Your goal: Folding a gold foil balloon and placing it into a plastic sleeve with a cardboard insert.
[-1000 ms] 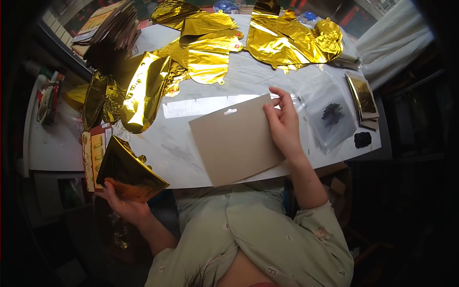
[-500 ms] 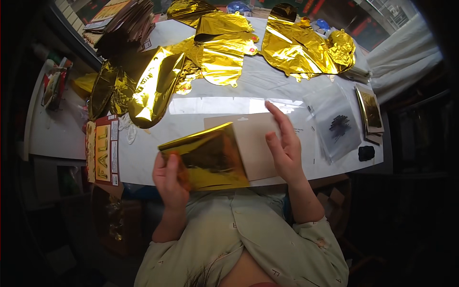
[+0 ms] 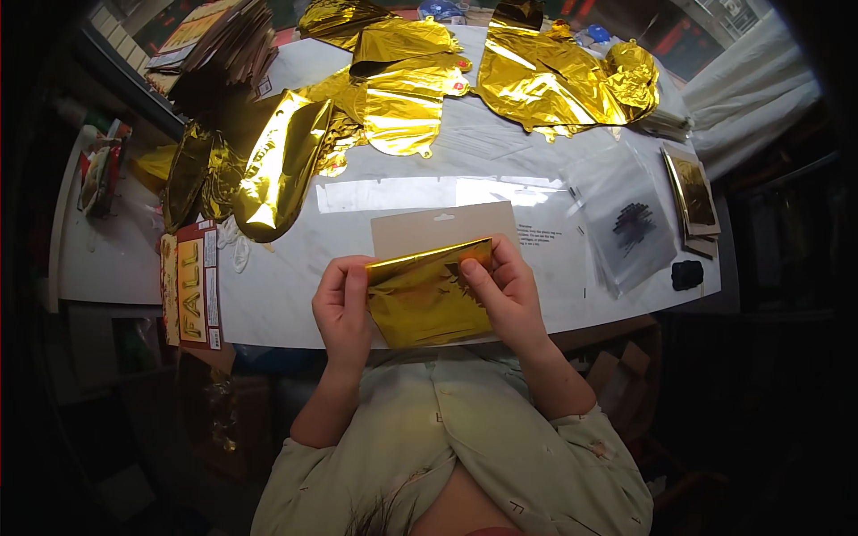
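One printed card with a red border (image 3: 192, 290) lies at the left of the frame, by the table's edge, and above it, at upper left, I see a leaning stack of thin cards (image 3: 234, 55). Next come shiny gold foil shapes (image 3: 281, 165), heaped on the marble-patterned table (image 3: 286, 295). Then the left hand (image 3: 340, 304), its grip narrow, thumb and fingers pinching the left edge of a folded gold foil piece (image 3: 424, 308). That piece is held just below the middle of the frame, in front of a plain grey-brown card (image 3: 442, 223) with a hanging slot, covering its lower part. The right hand (image 3: 511, 295) grips the piece's upper right corner, thumb flat on top. Farther up and right spreads another gold foil shape (image 3: 554, 85). Clear plastic bags (image 3: 617, 192) lie to the right, then a small black object (image 3: 686, 275) and, above it, gold-faced packs (image 3: 690, 189).
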`<state>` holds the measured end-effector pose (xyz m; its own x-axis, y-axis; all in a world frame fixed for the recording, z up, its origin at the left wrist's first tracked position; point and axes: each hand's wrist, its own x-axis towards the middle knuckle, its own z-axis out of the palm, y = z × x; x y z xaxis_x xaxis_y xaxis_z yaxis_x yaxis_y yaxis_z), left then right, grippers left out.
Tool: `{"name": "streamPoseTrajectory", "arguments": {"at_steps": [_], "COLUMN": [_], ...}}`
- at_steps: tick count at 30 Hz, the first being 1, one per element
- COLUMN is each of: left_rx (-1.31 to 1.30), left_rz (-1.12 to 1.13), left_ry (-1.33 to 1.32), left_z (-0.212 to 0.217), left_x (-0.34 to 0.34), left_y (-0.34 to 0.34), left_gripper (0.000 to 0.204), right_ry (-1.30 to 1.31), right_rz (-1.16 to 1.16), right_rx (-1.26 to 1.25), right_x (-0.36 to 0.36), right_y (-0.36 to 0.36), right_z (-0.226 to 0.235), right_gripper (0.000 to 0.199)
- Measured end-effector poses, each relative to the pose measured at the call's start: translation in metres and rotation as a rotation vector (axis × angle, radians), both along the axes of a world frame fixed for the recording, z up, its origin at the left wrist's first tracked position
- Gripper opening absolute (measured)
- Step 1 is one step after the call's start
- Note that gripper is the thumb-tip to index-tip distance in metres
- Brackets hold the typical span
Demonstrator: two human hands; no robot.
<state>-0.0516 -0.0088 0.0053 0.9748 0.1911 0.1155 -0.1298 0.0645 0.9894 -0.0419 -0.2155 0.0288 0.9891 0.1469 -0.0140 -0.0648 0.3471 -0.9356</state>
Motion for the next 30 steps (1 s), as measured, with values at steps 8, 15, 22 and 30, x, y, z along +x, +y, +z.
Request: {"name": "streamPoseTrajectory", "arguments": {"at_steps": [8, 15, 22, 30], "left_rx": [0.090, 0.115, 0.804, 1.014], "left_rz": [0.083, 0.007, 0.642, 0.515], "left_ry": [-0.023, 0.071, 0.047, 0.106], "left_z": [-0.003, 0.006, -0.005, -0.013], "left_x": [0.012, 0.011, 0.009, 0.018], "left_y": [-0.003, 0.012, 0.127, 0.158], "left_gripper": [0.025, 0.027, 0.019, 0.017], "right_ry": [-0.010, -0.057, 0.122, 0.106], "right_rz": [-0.004, -0.086, -0.140, -0.252], "right_rx": [-0.004, -0.122, 0.061, 0.169], "right_x": [0.003, 0.004, -0.001, -0.002], "right_y": [-0.003, -0.016, -0.063, -0.071], "right_z": [-0.009, -0.025, -0.034, -0.019], "right_gripper": [0.014, 0.023, 0.025, 0.024]}}
